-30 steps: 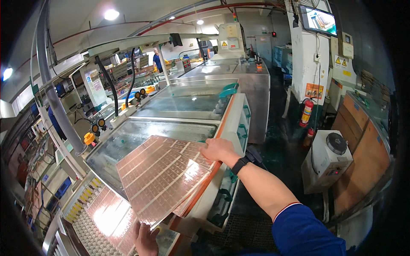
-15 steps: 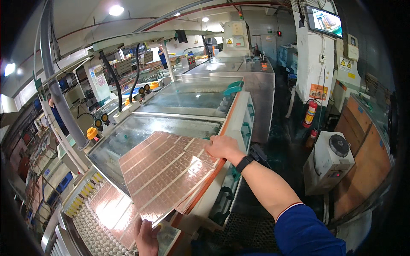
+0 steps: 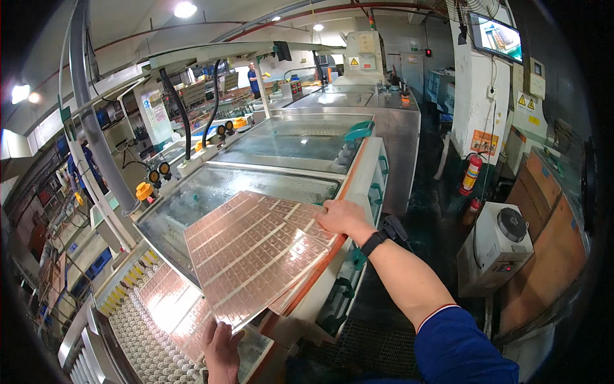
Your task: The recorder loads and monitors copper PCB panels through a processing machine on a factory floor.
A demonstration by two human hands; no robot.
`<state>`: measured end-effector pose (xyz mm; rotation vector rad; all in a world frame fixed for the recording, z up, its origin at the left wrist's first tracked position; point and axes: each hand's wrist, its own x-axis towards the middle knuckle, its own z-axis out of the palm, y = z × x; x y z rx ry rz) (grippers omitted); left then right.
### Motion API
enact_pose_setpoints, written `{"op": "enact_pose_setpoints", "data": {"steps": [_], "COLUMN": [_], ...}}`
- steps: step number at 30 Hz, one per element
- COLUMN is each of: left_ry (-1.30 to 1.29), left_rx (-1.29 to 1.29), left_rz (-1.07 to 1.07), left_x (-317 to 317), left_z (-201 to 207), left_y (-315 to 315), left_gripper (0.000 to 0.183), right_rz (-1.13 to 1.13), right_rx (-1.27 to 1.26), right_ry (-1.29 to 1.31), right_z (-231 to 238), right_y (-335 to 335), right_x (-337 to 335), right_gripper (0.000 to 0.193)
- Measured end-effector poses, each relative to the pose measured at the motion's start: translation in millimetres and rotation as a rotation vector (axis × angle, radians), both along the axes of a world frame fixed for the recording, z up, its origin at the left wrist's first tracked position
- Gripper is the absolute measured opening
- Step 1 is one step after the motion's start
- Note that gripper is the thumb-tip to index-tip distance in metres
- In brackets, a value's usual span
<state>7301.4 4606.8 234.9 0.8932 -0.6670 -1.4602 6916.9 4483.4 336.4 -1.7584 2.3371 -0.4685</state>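
A copper-coloured circuit board panel (image 3: 252, 262), patterned with small rectangles and pale strips, lies tilted over the glass lid of a machine. Beneath it, fanned out to the right, a second copper panel (image 3: 295, 213) shows along its edge. My left hand (image 3: 222, 349) pinches the near corner of the upper panel, thumb on top. My right hand (image 3: 345, 219), with a black band on its wrist, is closed on the far right corner of the lower panel. Another copper panel (image 3: 167, 301) lies flat on the roller conveyor (image 3: 144, 349) at lower left.
The machine's glass lids (image 3: 288, 144) with green handles (image 3: 359, 130) stretch away ahead. An orange edge strip (image 3: 313, 276) runs along its right side. Right of the aisle stand a fire extinguisher (image 3: 471, 174) and a white box unit with a fan (image 3: 495, 249). A person (image 3: 253, 80) stands far off.
The whole view has shifted slightly, with the scene sitting a little further right. Both hands keep their holds, and the panels lie almost as before.
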Motion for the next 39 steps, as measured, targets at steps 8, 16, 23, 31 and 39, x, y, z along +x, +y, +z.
{"op": "enact_pose_setpoints", "data": {"steps": [8,16,23,31,39], "left_ry": [-0.075,-0.042,-0.063,-0.054,-0.090], "left_rx": [0.002,0.009,-0.001,-0.046,-0.067], "left_rz": [0.029,0.042,0.032,-0.118,-0.118], "left_x": [-6.0,-6.0,-1.8,-4.2,5.7], "left_z": [8.8,5.7,6.4,-1.3,-11.7], "left_y": [0.9,-1.4,-2.0,2.1,-2.7], "left_gripper": [0.013,0.012,0.013,0.034,0.038], "right_rz": [-0.009,-0.013,0.001,-0.018,-0.038], "right_rx": [0.001,0.005,-0.012,-0.229,-0.103], "right_ry": [0.011,0.000,-0.004,0.072,-0.003], "right_z": [2.0,-1.4,2.8,-26.8,5.6], "right_y": [2.5,1.5,-2.3,-3.1,3.8], "right_x": [1.2,-2.4,5.7,-18.1,20.3], "right_gripper": [0.054,0.055,0.053,0.045,0.036]}}
